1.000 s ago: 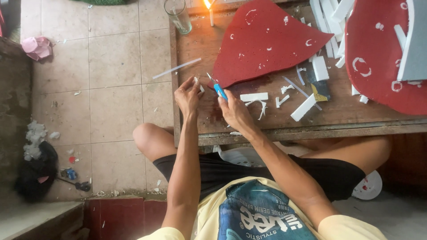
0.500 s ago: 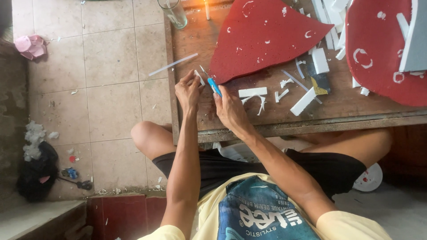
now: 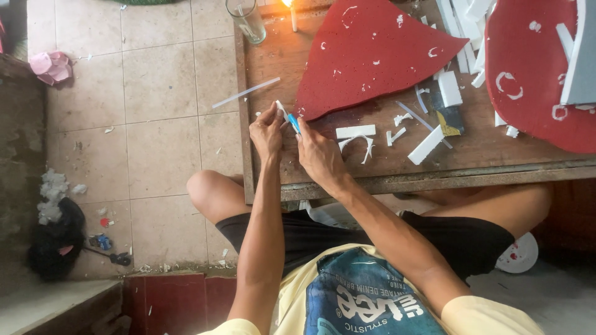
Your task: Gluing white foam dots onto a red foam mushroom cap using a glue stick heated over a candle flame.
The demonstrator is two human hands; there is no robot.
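1. The person sits cross-legged on the floor at a low wooden tabletop [image 3: 347, 170], both arms stretched forward to its near left corner
2. The left hand [image 3: 266, 130] is closed, fingers pinched around a small white foam piece [image 3: 281, 110] that sticks up just above the fingertips
3. The right hand [image 3: 318, 152] is closed in a grip on a blue-handled cutter [image 3: 293, 123], whose tip meets the white piece between the two hands
4. The hands are close together, almost touching, right by the pointed lower corner of a large red foam sheet [image 3: 372, 56] lying flat on the tabletop
5. Just right of the right hand lie a short white foam strip [image 3: 355, 131] and a curled white offcut [image 3: 360, 144]; further right sits a longer white block [image 3: 426, 145], set at a slant
6. A thin white stick [image 3: 246, 92] juts off the left edge of the tabletop, over the tiled floor [image 3: 155, 155]
7. At the far edge stand a clear drinking glass [image 3: 246, 20] and, just beside it, a lit candle [image 3: 290, 12]
8. A second red foam sheet [image 3: 534, 80] with white curved scraps on it fills the right end of the tabletop
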